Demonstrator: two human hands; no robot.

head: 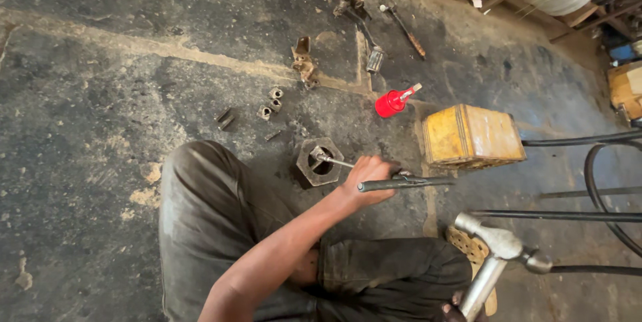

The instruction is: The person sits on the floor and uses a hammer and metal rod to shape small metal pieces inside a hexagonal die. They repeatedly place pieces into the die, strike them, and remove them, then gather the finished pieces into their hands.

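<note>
Nearest, at the frame's bottom edge: right hand (455,310), mostly cut off, fingers wrapped round the shaft of a hammer (498,245). The head is lifted and sits well to the right of the hex block (302,169), clear of everything.

Left arm runs out from the lower left across the knees, elbow almost straight, wrist level. Left hand (371,173) is fisted tight on the handles of tongs (408,181), just right of the block. The tong rod reaches left to the block's bore and pinches a small metal piece (319,155) at its mouth. I cannot tell whether the piece is seated in the bore or resting on the rim.

Judgement: the step in hand is holding the piece on the block with the hammer ready. A blow would call for the tongs kept steady, the piece square to the bore, and the hammer brought across to the block.

Right of the block: yellow box (471,136). Beyond the block: small nuts (271,102) to the left, red can (391,102) lying to the right. Farther still: rusty tools (361,21) on the floor (100,94).
</note>
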